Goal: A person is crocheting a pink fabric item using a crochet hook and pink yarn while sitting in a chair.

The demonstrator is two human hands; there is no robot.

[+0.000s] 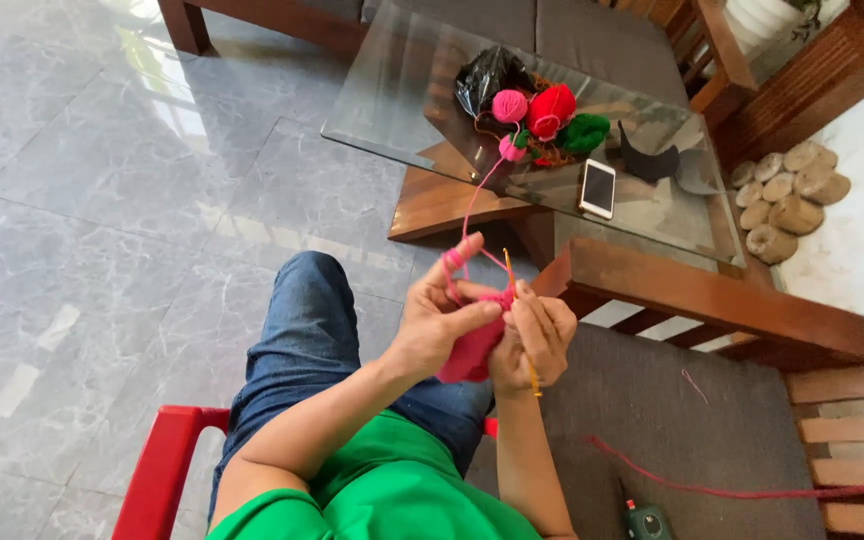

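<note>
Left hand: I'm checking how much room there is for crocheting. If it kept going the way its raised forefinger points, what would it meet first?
Probably the glass table. The left hand points up-frame along the pink yarn; depth is unclear.

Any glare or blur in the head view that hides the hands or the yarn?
Head view: daylight glare streaks the floor and glass table; both hands and the pink piece are sharp; the thin yarn strand is faint but traceable; edges bow slightly.

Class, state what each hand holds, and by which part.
Left hand pinches the pink crochet piece at its top edge, yarn over the forefinger. Right hand grips the yellow hook mid-shaft.
</note>
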